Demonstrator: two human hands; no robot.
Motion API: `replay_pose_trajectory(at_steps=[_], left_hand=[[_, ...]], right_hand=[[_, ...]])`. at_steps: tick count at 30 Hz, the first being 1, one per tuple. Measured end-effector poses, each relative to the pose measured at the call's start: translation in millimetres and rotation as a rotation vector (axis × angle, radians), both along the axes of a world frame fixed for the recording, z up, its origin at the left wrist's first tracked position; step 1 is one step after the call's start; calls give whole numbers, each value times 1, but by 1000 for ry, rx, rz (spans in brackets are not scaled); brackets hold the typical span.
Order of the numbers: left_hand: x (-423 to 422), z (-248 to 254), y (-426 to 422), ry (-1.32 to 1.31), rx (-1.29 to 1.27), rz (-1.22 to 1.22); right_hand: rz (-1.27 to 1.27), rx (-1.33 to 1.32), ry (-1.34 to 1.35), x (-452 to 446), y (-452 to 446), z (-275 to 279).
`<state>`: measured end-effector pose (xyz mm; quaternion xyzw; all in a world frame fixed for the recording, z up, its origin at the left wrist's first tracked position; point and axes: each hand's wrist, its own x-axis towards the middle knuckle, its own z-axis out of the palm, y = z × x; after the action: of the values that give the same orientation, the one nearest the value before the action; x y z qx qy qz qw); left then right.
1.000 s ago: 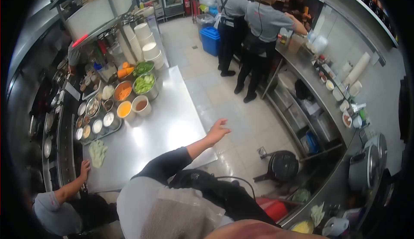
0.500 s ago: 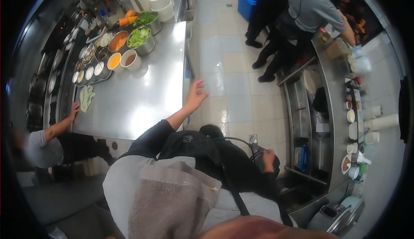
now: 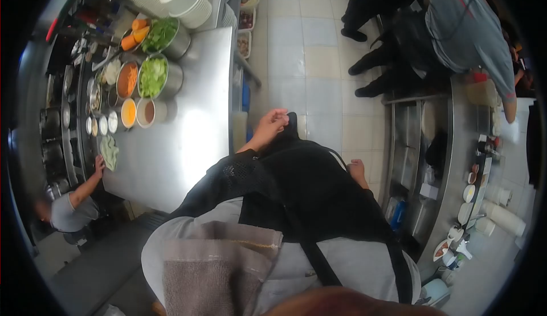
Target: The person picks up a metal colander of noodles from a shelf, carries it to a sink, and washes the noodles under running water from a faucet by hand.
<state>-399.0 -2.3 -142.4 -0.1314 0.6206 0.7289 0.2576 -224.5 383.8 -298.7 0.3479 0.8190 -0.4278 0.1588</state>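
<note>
My left hand [image 3: 270, 129] is held in front of my body beside the steel table [image 3: 199, 88], over the floor. Its fingers are loosely bent and partly apart, with nothing visible in them. On my other side, my right hand [image 3: 357, 172] is low, next to my black apron [image 3: 319, 190], with its fingers curled. A thin black cord [image 3: 330, 149] curves down to it; I cannot make out whether the hand grips it. A brown towel [image 3: 222, 259] lies over my left shoulder.
Containers of lettuce [image 3: 154, 78], shredded carrot [image 3: 129, 80] and sauces stand on the table, near stacked white bowls [image 3: 187, 3]. A co-worker's hand [image 3: 99, 166] rests by a green cloth [image 3: 109, 153]. Another person [image 3: 464, 22] bends over the right-hand counter [image 3: 436, 202].
My view has moved forward along the aisle. My left fingers are more bent, and my right hand has come forward. The person at the right now appears closer.
</note>
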Motion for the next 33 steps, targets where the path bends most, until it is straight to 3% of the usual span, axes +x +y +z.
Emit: replay_pose_trajectory(at_steps=[3, 5, 7, 8, 11, 14, 16, 17, 18, 19, 20, 22, 24, 29, 31, 33], left_hand=[[-63, -4, 0, 62, -29, -13], [-97, 2, -5, 72, -91, 14], [-126, -1, -9, 52, -133, 93], [-138, -10, -16, 53, -155, 107], [-166, -50, -36, 23, -283, 154], [-184, -96, -53, -47, -392, 230], [-174, -131, -69, -106, -469, 277], [-169, -123, -73, -188, -501, 227], [-172, -119, -71, -260, -525, 185], [-176, -113, -68, -331, -548, 140], [-175, -107, -65, -379, -572, 123], [-170, -94, -56, -449, -596, 162], [-168, -86, -49, -497, -620, 229], [-191, -75, -29, -594, -620, 469], [-219, -89, -32, -608, -601, 534], [-263, -100, -39, -582, -579, 562]], right_hand=[[131, -54, -198, -64, 5, 40], [73, -79, 64, -74, 15, 7], [8, -61, -86, -126, 21, 13], [474, 229, 191, -135, 39, -24], [604, 173, 444, -214, 47, -30], [374, -44, -165, -325, 54, -36], [1243, 482, 204, -390, 76, -86], [1339, 553, 201, -430, 79, -100], [1181, 476, 204, -475, 78, -93], [1067, 455, 185, -517, 82, -149], [1372, 528, 83, -581, 67, -101], [1147, 410, 176, -671, 47, -50], [492, -74, 196, -746, 25, -20], [625, -111, 311, -888, -8, -45], [575, -271, 207, -904, -26, -16], [575, -270, 165, -910, -24, -29]])
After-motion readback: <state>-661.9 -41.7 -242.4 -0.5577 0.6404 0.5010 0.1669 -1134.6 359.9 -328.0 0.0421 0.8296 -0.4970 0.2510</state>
